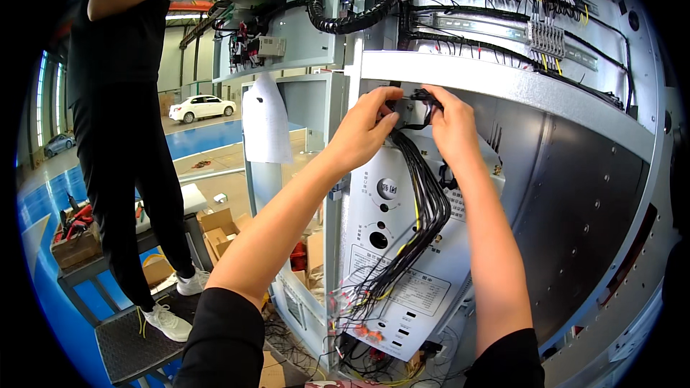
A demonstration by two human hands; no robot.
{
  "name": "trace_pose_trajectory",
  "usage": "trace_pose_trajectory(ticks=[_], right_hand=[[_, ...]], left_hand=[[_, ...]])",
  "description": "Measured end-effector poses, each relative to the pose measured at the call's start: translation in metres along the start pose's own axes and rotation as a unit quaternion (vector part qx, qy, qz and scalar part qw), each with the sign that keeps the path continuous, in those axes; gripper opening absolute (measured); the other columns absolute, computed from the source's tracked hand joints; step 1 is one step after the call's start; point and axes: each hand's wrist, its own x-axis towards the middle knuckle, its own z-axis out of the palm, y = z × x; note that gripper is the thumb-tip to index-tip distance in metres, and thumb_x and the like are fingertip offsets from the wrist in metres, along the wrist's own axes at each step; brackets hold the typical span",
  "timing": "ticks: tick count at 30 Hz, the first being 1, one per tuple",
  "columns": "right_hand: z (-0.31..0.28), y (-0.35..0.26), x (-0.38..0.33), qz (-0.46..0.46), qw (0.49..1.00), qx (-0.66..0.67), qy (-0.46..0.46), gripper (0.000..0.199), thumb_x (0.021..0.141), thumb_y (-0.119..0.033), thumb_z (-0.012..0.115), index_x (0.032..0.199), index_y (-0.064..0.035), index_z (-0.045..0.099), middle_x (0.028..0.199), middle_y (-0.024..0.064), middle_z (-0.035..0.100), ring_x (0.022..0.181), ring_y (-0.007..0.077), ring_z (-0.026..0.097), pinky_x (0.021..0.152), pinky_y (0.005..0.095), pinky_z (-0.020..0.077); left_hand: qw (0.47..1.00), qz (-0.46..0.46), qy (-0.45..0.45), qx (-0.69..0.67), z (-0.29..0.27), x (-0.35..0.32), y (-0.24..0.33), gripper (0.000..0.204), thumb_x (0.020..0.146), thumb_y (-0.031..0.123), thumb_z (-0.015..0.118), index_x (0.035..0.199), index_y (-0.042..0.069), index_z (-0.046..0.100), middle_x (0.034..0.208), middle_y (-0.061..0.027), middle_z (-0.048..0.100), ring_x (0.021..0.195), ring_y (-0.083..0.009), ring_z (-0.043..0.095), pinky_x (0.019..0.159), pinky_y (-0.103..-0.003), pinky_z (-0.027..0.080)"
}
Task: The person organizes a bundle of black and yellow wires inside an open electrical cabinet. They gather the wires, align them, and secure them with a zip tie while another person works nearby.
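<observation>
Under the metal crossbeam (460,72) of a cabinet, both my hands are raised close together. My left hand (368,128) is closed, thumb against fingers, at the top of a bundle of black wires (431,201); what it pinches is mostly hidden. In my right hand (453,123), a black strip (430,109) is pinched and loops toward the left hand. Whether the strip is a tie or a wire sleeve I cannot tell. The bundle, with a few yellow-green wires in it, hangs over a grey panel (366,219) with round holes and printed labels, ending in loose tagged ends.
Terminal rows (546,37) and wire ducts fill the cabinet above. To the left hangs an open cabinet door (309,90) with a white sheet (266,122). A gloved person (122,50) stands on a black step (136,338) near a tool box (75,241). Cardboard boxes (219,230) lie behind.
</observation>
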Motion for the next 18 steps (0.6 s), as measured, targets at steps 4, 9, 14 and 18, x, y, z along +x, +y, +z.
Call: trace_pose_trajectory(ticks=[4,9,14,18], right_hand=[[-0.01,-0.019,-0.005,0.014,0.991,0.135,-0.011,0.02,0.085,0.006,0.055,0.104,0.0007,0.058,0.093,0.0177,0.066,0.075,0.0358,0.063,0.072,0.0406,0.0497],[-0.006,-0.009,-0.006,-0.087,0.992,0.086,-0.018,0.017,0.086,0.002,0.059,0.103,0.0026,0.057,0.089,0.0131,0.065,0.073,0.0222,0.063,0.065,0.0323,0.0497],[-0.032,-0.051,0.003,0.055,0.964,0.187,-0.183,0.029,0.086,-0.001,0.055,0.114,0.0035,0.057,0.084,0.0061,0.064,0.068,0.0113,0.057,0.061,0.0271,0.0478],[-0.039,-0.058,0.021,0.06,0.921,0.144,-0.356,0.033,0.084,-0.005,0.056,0.116,0.0025,0.053,0.08,0.0052,0.061,0.066,0.0098,0.052,0.059,0.025,0.0425]], left_hand=[[0.977,-0.063,-0.063,-0.194,0.004,0.018,0.015,0.045,0.1,0.022,0.055,0.137,0.0,0.042,0.119,-0.0099,0.059,0.097,-0.0121,0.053,0.085,-0.029,0.047],[0.985,0.049,-0.027,-0.165,0.011,0.021,0.021,0.042,0.095,0.012,0.062,0.134,0.004,0.05,0.114,-0.0057,0.053,0.1,-0.0104,0.053,0.086,-0.026,0.047],[0.977,0.139,-0.062,-0.147,-0.019,0.021,0.028,0.039,0.092,-0.004,0.058,0.129,0.007,0.058,0.112,-0.0053,0.051,0.103,-0.0132,0.054,0.09,-0.028,0.047],[0.972,0.185,-0.102,-0.102,-0.04,0.014,0.043,0.032,0.089,-0.004,0.061,0.12,0.006,0.062,0.107,-0.0034,0.052,0.097,-0.0126,0.055,0.087,-0.027,0.047]])
